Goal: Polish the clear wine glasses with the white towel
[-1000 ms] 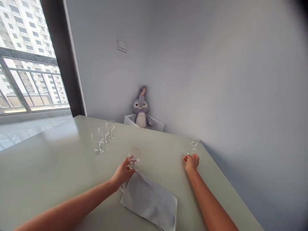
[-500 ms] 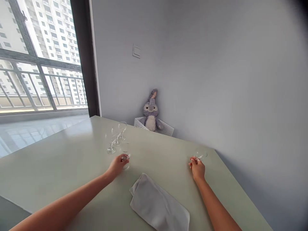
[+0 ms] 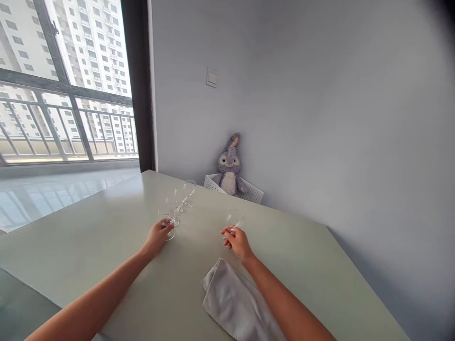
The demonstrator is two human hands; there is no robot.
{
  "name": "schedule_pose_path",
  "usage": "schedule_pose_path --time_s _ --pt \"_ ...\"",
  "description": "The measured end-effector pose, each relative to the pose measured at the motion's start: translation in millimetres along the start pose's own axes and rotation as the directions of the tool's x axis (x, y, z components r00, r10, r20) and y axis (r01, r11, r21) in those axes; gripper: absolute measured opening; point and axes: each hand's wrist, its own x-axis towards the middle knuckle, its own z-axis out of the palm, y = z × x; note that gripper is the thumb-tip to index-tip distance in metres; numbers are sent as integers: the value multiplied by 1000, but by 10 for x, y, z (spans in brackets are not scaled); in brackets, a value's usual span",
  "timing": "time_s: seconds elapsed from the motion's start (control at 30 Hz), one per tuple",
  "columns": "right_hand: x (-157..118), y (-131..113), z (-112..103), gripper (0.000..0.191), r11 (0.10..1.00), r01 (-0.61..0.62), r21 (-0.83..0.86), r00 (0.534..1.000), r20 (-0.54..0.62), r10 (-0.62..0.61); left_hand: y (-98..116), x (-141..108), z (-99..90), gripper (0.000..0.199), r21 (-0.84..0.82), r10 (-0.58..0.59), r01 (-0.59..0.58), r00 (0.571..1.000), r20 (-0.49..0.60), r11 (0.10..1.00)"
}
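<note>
My left hand (image 3: 159, 237) is closed around the stem of a clear glass (image 3: 170, 234), whose foot is at the table surface. Just behind it, other stemmed glasses (image 3: 189, 188) stand in a slanting row. My right hand (image 3: 237, 240) grips another clear stemmed glass (image 3: 235, 218) by the stem, its bowl showing above my fingers. Whether that glass touches the table I cannot tell. Below my right hand lies a folded grey cloth (image 3: 234, 300), partly covered by my forearm.
The pale green table (image 3: 302, 255) has its far edge near the wall. Beyond that edge, a plush toy (image 3: 229, 166) sits in a white perforated basket (image 3: 254, 193). A large window is at the left.
My right hand has moved left with its glass, from the table's right side to the middle. My left hand and its glass have moved left, close to the row. The view has shifted slightly.
</note>
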Motion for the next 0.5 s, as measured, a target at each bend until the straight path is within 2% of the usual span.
schedule_pose_path --time_s 0.2,0.5 --pt "167 -12 635 29 999 -29 -34 992 121 33 -40 10 -85 31 -54 -16 15 1000 -24 998" --pt "271 -61 1265 25 998 -19 -52 983 182 28 -136 81 -119 35 -141 -9 9 1000 -5 990"
